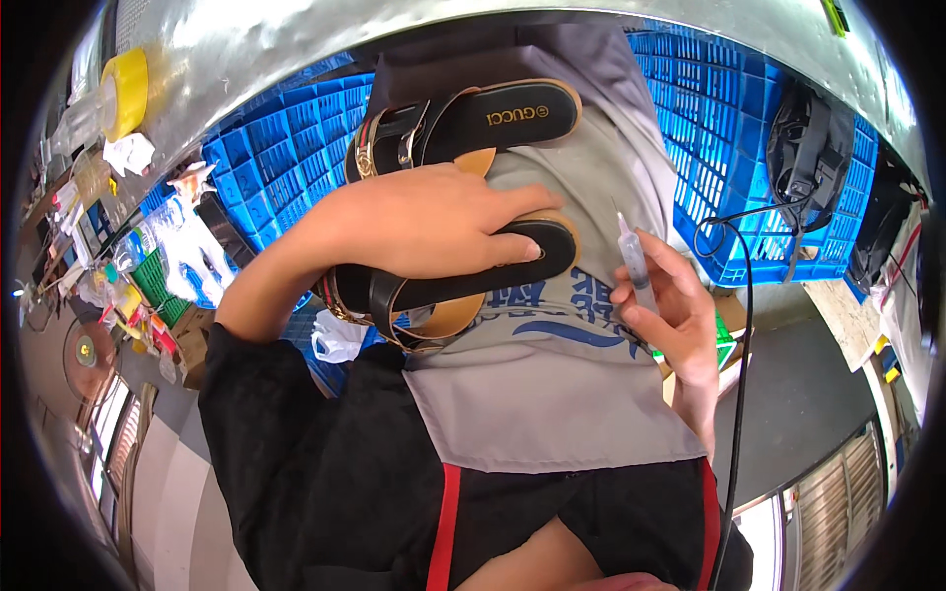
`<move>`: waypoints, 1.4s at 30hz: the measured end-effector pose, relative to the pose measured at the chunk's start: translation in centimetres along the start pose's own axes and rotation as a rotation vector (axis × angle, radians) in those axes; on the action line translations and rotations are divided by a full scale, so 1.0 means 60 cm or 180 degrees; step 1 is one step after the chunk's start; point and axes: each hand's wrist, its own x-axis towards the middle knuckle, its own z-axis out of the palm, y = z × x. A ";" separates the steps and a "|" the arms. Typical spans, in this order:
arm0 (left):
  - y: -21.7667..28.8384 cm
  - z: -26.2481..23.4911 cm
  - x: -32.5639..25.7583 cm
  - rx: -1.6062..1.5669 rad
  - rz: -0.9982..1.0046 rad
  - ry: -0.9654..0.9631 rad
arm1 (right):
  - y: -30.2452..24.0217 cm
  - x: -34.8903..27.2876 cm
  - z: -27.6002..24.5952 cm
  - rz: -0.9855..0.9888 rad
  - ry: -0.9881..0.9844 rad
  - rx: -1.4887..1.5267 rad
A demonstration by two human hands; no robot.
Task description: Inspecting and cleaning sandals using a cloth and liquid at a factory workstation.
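Two black sandals with tan edges lie side by side across my lap, heel ends to the right. My left hand [434, 222] is closed over the nearer sandal [560, 244], thumb on its insole and index finger along its far edge; the other fingers are hidden. Just beyond lies the farther sandal [473, 123], its strap carrying a metal ornament. Between the thumb and fingers of my right hand [680, 310] is a small clear syringe [634, 258], its thin needle pointing up, apart from the sandals. A grey apron [542, 404] with blue print spreads under everything.
Blue plastic crates [281, 148] stand on the left and right; a black bag [810, 148] rests in the right one. A metal table edge [296, 44] crosses the far side, with a yellow tape roll [125, 96] on it. A black cable [744, 374] hangs near my right arm.
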 end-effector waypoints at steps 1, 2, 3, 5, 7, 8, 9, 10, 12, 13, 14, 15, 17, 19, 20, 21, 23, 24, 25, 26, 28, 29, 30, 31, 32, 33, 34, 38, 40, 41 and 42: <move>-0.001 0.001 0.000 -0.0044 -0.0050 -0.0018 | 0.000 -0.002 0.001 -0.0009 0.0020 -0.0132; -0.004 0.003 0.000 -0.0048 -0.0058 -0.0039 | -0.003 -0.004 0.004 0.0003 0.0023 -0.0113; -0.006 0.004 -0.001 -0.0220 -0.0162 -0.0116 | -0.007 -0.006 0.008 0.0215 0.0127 -0.0144; -0.007 0.006 0.001 -0.0417 -0.0252 -0.0202 | -0.017 -0.007 0.013 0.0453 0.0241 -0.0186; 0.000 0.004 -0.001 -0.0774 -0.0189 -0.0313 | -0.022 -0.004 0.018 0.0453 0.0556 -0.0473; -0.001 0.012 -0.001 -0.0791 -0.0193 -0.0319 | -0.019 -0.002 0.017 0.0471 0.0551 -0.0474; -0.004 0.023 -0.001 -0.0631 0.0010 -0.0147 | -0.014 0.000 0.016 0.0124 0.0461 -0.0771; -0.006 0.029 -0.001 -0.0474 0.0209 0.0024 | -0.011 0.001 0.015 -0.0221 0.0365 -0.1064; 0.005 0.017 -0.001 -0.0544 0.0011 -0.0122 | -0.014 -0.003 0.005 -0.0433 0.0242 -0.1428; 0.011 0.011 -0.001 -0.0581 -0.0174 -0.0270 | -0.014 -0.005 0.001 -0.0675 0.0138 -0.1785; 0.014 0.010 -0.001 -0.0592 -0.0185 -0.0280 | -0.013 -0.010 0.001 -0.0661 0.0130 -0.1774; 0.017 0.012 -0.002 -0.0538 -0.0264 -0.0273 | -0.011 -0.018 0.002 -0.0536 0.0206 -0.1708; 0.023 0.012 -0.003 -0.0496 -0.0331 -0.0288 | -0.009 -0.029 0.000 -0.0386 0.0296 -0.1642; 0.027 0.012 -0.003 -0.0570 -0.0461 -0.0230 | -0.003 -0.035 -0.005 -0.0399 0.0395 -0.1799; 0.028 0.012 -0.002 -0.0578 -0.0465 -0.0241 | -0.002 -0.034 -0.004 -0.0386 0.0394 -0.1793; 0.029 0.012 -0.001 -0.0499 -0.0483 -0.0224 | -0.001 -0.033 -0.001 -0.0507 0.0344 -0.1945; 0.027 0.015 -0.003 -0.0436 -0.0500 -0.0200 | 0.001 -0.031 0.004 -0.0622 0.0282 -0.2106; 0.026 0.018 -0.004 -0.0416 -0.0491 -0.0145 | 0.001 -0.031 0.004 -0.0661 0.0303 -0.2097; 0.024 0.020 -0.004 -0.0393 -0.0476 -0.0094 | 0.002 -0.031 0.005 -0.0699 0.0332 -0.2088; 0.022 0.022 -0.005 -0.0396 -0.0468 -0.0102 | 0.002 -0.031 0.006 -0.0690 0.0340 -0.2090; 0.019 0.026 -0.008 -0.0327 -0.0392 0.0016 | 0.001 -0.032 0.009 -0.0607 0.0382 -0.2066; 0.020 0.026 -0.008 -0.0330 -0.0391 0.0011 | 0.001 -0.032 0.009 -0.0601 0.0383 -0.2065; 0.023 0.024 -0.008 -0.0268 -0.0386 0.0006 | 0.001 -0.033 0.010 -0.0627 0.0406 -0.2075; 0.024 0.023 -0.008 -0.0203 -0.0379 -0.0002 | 0.003 -0.032 0.011 -0.0653 0.0434 -0.2084; 0.026 0.021 -0.008 -0.0203 -0.0378 -0.0012 | 0.002 -0.032 0.012 -0.0647 0.0438 -0.2078; 0.028 0.020 -0.008 -0.0212 -0.0431 -0.0024 | -0.001 -0.033 0.013 -0.0610 0.0456 -0.2145; 0.030 0.020 -0.009 -0.0221 -0.0492 -0.0032 | -0.004 -0.034 0.014 -0.0578 0.0467 -0.2209; 0.027 0.027 -0.011 -0.0193 -0.0331 0.0054 | -0.014 -0.033 0.022 -0.0746 0.0507 -0.2431; 0.030 0.031 -0.012 -0.0107 -0.0342 0.0153 | -0.017 -0.034 0.024 -0.0801 0.0497 -0.2620; 0.030 0.035 -0.013 -0.0108 -0.0341 0.0151 | -0.016 -0.033 0.024 -0.0799 0.0499 -0.2619; 0.029 0.040 -0.013 -0.0027 -0.0293 0.0246 | -0.015 -0.032 0.022 -0.0966 0.0467 -0.2719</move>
